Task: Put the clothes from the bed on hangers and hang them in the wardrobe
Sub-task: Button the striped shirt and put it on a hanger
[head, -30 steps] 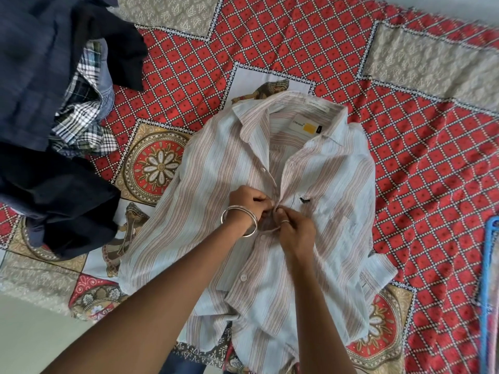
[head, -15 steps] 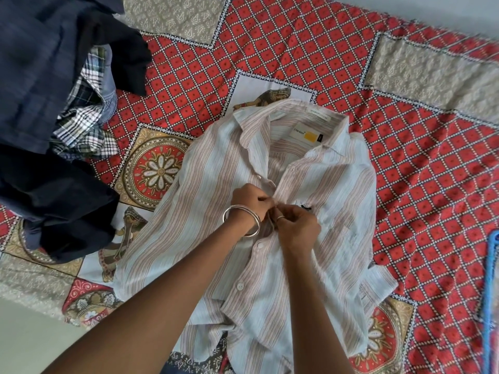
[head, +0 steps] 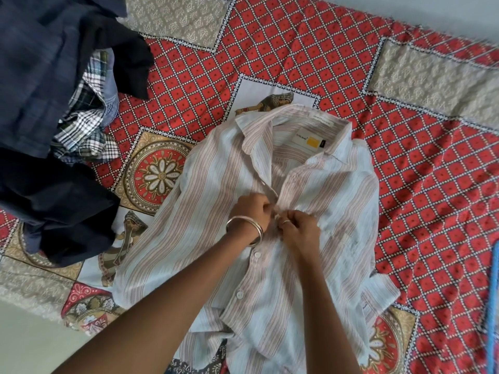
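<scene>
A striped shirt lies front-up on the bed, collar at the far end, hem near. The left hand and right hand, almost touching, each pinch its front placket mid-chest. Dark clothes are heaped at far left.

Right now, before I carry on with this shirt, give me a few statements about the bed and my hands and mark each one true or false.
1. Both hands, the left hand and the right hand, pinch the front of the striped shirt at its button line. True.
2. The striped shirt already hangs on a hanger. False: it lies flat on the bedspread.
3. The shirt's collar points away from the person. True.
4. The pile of dark clothes lies to the right of the shirt. False: it lies to its left.
5. The bangle is on the right wrist. False: it is on the left wrist.
</scene>
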